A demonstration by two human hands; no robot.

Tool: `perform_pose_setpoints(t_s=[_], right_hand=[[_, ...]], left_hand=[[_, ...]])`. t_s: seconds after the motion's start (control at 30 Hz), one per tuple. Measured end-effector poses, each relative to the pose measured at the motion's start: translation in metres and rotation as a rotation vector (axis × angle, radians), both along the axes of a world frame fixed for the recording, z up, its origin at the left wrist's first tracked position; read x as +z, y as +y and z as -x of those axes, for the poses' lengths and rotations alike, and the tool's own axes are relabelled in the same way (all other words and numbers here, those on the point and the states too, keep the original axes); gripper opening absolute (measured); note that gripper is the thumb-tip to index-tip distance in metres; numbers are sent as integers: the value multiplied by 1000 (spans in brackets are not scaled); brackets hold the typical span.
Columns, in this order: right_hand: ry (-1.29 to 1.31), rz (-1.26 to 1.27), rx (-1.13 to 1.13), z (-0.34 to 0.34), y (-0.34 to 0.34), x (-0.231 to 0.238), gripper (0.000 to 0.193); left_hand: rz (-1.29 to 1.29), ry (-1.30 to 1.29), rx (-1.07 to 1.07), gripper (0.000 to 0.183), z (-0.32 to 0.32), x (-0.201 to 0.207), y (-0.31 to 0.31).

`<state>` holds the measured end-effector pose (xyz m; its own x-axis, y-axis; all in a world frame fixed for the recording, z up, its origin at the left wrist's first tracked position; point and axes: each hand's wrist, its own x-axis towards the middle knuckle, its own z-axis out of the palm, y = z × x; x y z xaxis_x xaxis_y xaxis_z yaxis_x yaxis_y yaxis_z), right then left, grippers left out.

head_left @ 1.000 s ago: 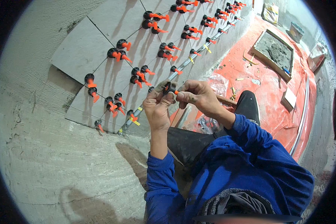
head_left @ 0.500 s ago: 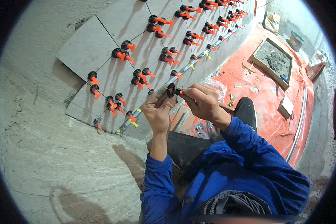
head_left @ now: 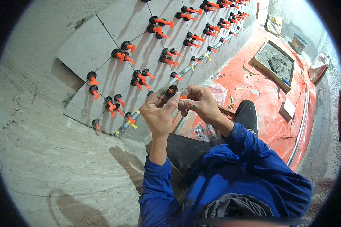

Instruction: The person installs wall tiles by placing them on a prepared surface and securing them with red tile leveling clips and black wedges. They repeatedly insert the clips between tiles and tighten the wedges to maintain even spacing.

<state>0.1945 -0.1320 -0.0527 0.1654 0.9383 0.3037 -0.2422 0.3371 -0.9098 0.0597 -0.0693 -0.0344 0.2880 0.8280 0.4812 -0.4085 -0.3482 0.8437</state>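
Holding a round black plastic disc [head_left: 171,90] in the left hand [head_left: 158,112], tipped more face-on than half a second ago; pinching a small orange plastic piece [head_left: 183,97] beside it in the right hand [head_left: 203,104]. With smooth grey tiles [head_left: 85,45] left of the disc, crinkled red plastic sheeting [head_left: 271,125] to its right.

Building site; grey tiles [head_left: 85,47] studded with levelling clips [head_left: 116,53]; mortar [head_left: 279,66] in tray [head_left: 271,75]; red sheeting [head_left: 267,109]; bucket [head_left: 298,43].

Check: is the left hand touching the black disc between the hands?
Touching. The head view shows the left hand gripping the black disc, its thumb against the lower edge.
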Motion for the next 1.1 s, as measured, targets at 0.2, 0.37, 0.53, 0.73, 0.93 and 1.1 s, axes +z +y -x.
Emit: perform_pose_setpoints(t_s=[0.2,0.37,0.53,0.73,0.93,1.1], right_hand=[[-1068,-512,-773,4,0,-10,18],[-735,-299,-519,7,0,-18,29],[-39,-58,-49,9,-5,-16,37],[-175,48,-194,1,-7,-11,18],[-270,-94,-302,6,-7,-13,22],[-51,-20,-144,4,-6,-9,18]], left_hand=[[75,63,70,21,-3,-5,-1],[67,11,68,20,-1,-4,1],[91,-9,4,21,-2,0,-1],[77,13,-66,25,-1,-5,2],[79,5,-64,31,-2,-9,0],[74,-15,-88,30,-4,-9,2]])
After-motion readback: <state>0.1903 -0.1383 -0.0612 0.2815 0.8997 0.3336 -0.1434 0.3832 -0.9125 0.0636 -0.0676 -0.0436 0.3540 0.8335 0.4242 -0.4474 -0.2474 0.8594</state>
